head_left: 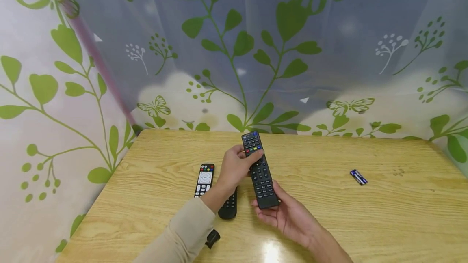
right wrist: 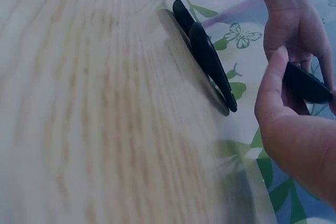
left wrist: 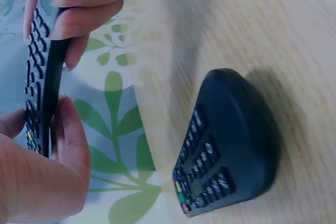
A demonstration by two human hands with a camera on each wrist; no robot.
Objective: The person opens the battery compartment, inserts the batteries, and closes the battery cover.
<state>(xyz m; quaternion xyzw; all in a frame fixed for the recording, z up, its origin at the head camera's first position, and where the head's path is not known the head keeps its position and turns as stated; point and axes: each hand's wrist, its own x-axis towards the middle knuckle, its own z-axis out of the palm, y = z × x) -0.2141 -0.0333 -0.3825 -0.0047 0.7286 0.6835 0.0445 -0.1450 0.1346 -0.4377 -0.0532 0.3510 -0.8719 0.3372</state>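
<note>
A long black remote control [head_left: 265, 186] is held above the table between both hands. My left hand [head_left: 234, 167] grips its upper part from the left, the thumb lying over the buttons below the coloured row. At the lower end my right hand [head_left: 290, 218] holds it, thumb on the right edge and fingers beneath. In the left wrist view the same remote [left wrist: 44, 61] appears side-on, buttons facing left. Its dark end [right wrist: 307, 85] shows between the hands in the right wrist view. Under my left wrist lies another black remote [head_left: 228, 208], partly covered by the arm.
A remote with white buttons [head_left: 205, 177] lies left of the second black one. A small black object [head_left: 213, 238], kind unclear, sits by the left sleeve. Blue-and-silver batteries [head_left: 359, 177] lie on the wooden table [head_left: 402, 206] at right. Leaf-printed curtain [head_left: 234, 72] borders the table's back.
</note>
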